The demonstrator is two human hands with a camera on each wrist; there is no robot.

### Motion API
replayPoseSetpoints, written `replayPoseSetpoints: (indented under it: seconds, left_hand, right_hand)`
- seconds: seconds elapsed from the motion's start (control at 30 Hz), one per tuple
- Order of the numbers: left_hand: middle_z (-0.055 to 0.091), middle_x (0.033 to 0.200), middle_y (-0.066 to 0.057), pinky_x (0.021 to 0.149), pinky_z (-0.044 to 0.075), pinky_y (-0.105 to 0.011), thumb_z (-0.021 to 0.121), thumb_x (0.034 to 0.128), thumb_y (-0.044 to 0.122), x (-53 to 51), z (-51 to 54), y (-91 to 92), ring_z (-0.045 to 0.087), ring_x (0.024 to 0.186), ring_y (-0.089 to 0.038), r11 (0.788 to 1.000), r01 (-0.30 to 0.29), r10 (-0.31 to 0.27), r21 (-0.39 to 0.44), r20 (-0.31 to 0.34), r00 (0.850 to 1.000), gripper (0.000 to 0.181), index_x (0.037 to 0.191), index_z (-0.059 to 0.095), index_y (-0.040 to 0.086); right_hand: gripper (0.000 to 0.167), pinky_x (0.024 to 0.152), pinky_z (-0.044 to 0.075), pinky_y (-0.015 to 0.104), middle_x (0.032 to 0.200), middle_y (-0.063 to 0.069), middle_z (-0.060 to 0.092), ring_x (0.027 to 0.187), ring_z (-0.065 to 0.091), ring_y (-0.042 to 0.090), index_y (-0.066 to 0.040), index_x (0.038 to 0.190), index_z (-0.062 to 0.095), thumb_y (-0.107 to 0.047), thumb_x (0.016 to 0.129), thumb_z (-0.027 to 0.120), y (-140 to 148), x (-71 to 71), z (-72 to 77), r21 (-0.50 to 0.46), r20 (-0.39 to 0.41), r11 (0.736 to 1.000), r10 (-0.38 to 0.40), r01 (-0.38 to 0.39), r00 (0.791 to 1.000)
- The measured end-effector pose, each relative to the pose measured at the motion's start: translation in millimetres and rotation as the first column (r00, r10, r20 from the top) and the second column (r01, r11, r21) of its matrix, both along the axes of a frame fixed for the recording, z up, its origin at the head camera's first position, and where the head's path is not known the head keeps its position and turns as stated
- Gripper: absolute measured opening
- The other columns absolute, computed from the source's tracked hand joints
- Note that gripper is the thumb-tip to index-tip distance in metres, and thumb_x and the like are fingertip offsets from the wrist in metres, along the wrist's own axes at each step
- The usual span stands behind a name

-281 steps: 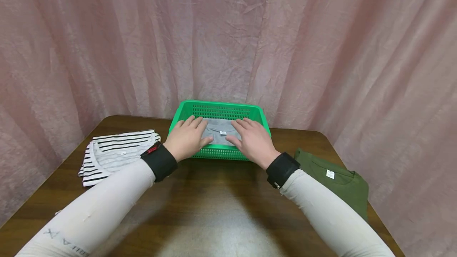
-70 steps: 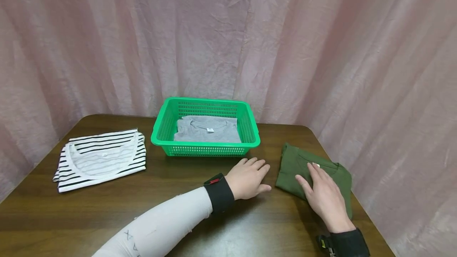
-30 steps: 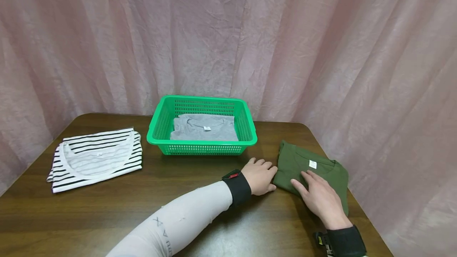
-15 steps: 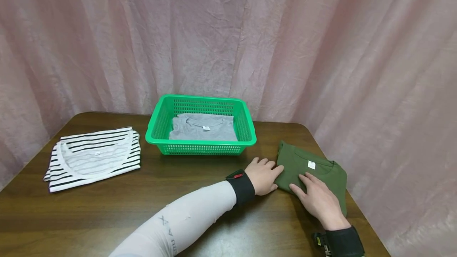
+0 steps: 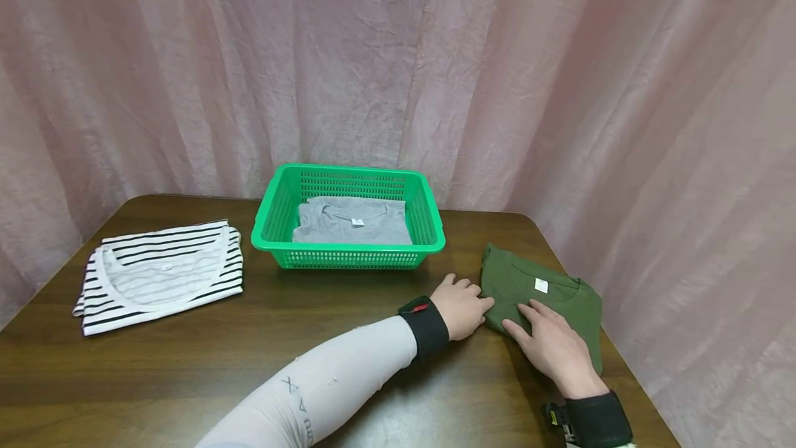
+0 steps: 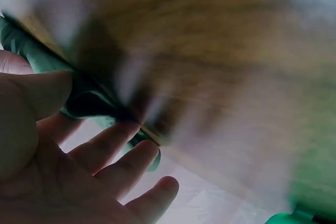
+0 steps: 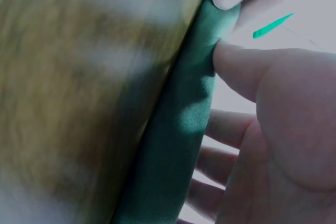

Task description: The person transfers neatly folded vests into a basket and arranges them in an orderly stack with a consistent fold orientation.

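A folded dark green T-shirt (image 5: 562,296) with a white neck label lies at the right side of the table. At its left corner my left hand (image 5: 459,306) pinches the cloth; in the left wrist view a green fold (image 6: 86,95) sits between thumb and index finger, the other fingers spread. My right hand (image 5: 553,344) rests on the shirt's front part with fairly straight fingers. In the right wrist view the right thumb (image 7: 239,69) touches the folded front edge and the fingers reach over the top. The shirt's underside is hidden.
A green plastic basket (image 5: 348,256) stands at the back middle, with a folded grey T-shirt (image 5: 354,222) inside. On the left of the brown wooden table (image 5: 298,310) lies a folded black-and-white striped shirt (image 5: 164,272). A pink curtain (image 5: 348,54) hangs behind the table.
Both hands have left the basket, where the grey T-shirt lies, for the green T-shirt. Lately the left hand has moved right onto its corner, while the right hand has stayed on it.
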State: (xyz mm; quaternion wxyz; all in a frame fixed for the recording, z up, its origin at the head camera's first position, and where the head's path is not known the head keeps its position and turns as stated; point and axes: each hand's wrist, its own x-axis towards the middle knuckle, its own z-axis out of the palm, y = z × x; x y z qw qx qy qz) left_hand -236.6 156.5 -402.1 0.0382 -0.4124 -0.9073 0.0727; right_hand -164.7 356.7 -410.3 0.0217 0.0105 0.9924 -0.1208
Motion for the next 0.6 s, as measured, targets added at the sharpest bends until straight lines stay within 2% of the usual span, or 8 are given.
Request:
replayPoseSetpoints:
  seconds: [0.2, 0.37, 0.6]
  left_hand:
    - [0.071, 0.144, 0.008, 0.122, 0.04, -0.047, 0.056, 0.1173, 0.038, 1.1, 2.5, 3.8, 0.062, 0.137, -0.016, 1.0, 0.006, -0.007, -0.03, -0.024, 1.0, 0.038, 0.153, 0.068, 0.033]
    - [0.072, 0.143, 0.009, 0.122, 0.04, -0.046, 0.058, 0.1167, 0.037, 1.8, 1.7, 3.3, 0.063, 0.135, -0.016, 1.0, 0.004, -0.005, -0.019, -0.032, 0.999, 0.036, 0.151, 0.07, 0.033]
    - [0.069, 0.145, 0.003, 0.12, 0.043, -0.043, 0.059, 0.1159, 0.04, 5.5, -0.7, -3.2, 0.063, 0.135, -0.019, 1.0, 0.012, -0.012, -0.002, -0.063, 0.998, 0.036, 0.149, 0.071, 0.034]
  right_hand:
    - [0.07, 0.114, 0.038, 0.074, 0.164, 0.038, 0.041, 0.148, 0.041, 0.062, 0.008, 0.155, 0.056, -0.049, 0.114, 0.059, -0.1, -1.1, 0.2, 0.002, 0.007, 1.0, 0.001, -0.001, 1.0]
    - [0.07, 0.114, 0.038, 0.074, 0.164, 0.039, 0.041, 0.148, 0.04, 0.062, 0.008, 0.154, 0.056, -0.049, 0.114, 0.059, -0.5, -2.1, -0.2, -0.002, 0.011, 1.0, 0.004, -0.004, 1.0]
    - [0.069, 0.115, 0.037, 0.074, 0.164, 0.037, 0.042, 0.149, 0.04, 0.062, 0.007, 0.153, 0.058, -0.049, 0.113, 0.06, -2.7, -1.8, 0.0, 0.005, 0.019, 1.0, 0.01, -0.01, 1.0]
